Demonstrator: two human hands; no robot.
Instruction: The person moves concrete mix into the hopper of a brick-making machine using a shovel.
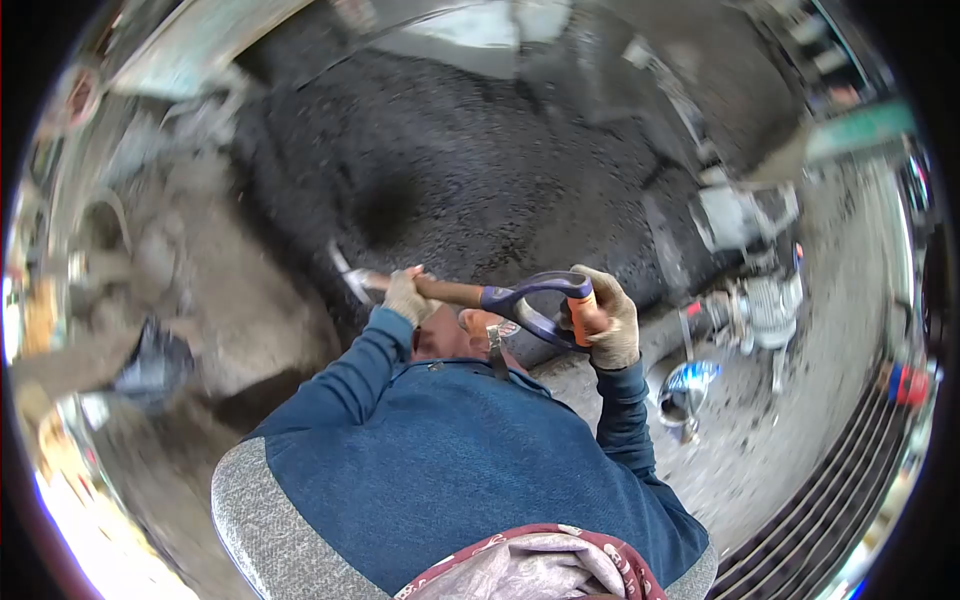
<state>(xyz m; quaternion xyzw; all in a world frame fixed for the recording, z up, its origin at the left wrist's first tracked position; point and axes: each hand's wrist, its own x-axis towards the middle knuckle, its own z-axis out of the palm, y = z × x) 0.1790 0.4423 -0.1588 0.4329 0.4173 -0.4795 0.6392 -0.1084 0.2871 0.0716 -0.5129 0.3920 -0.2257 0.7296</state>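
Observation:
My left hand [405, 296], in a light work glove, is closed round the wooden shaft of a shovel [455, 292]. My right hand [610, 315], gloved too, grips the orange bar of the shovel's purple D-shaped handle. The shovel lies across in front of my chest. Its metal end [350, 275] points left over the edge of a wide bed of dark, wet, grainy material [450, 160]; a blur keeps the blade's shape unclear.
A motor [770, 312] with a shaft stands at the right, near a grey housing [740, 215]. Beside it is a shiny round metal object [682, 392]. A metal grating [830, 510] lies at the lower right. A dark plastic bag [155, 362] sits at the left.

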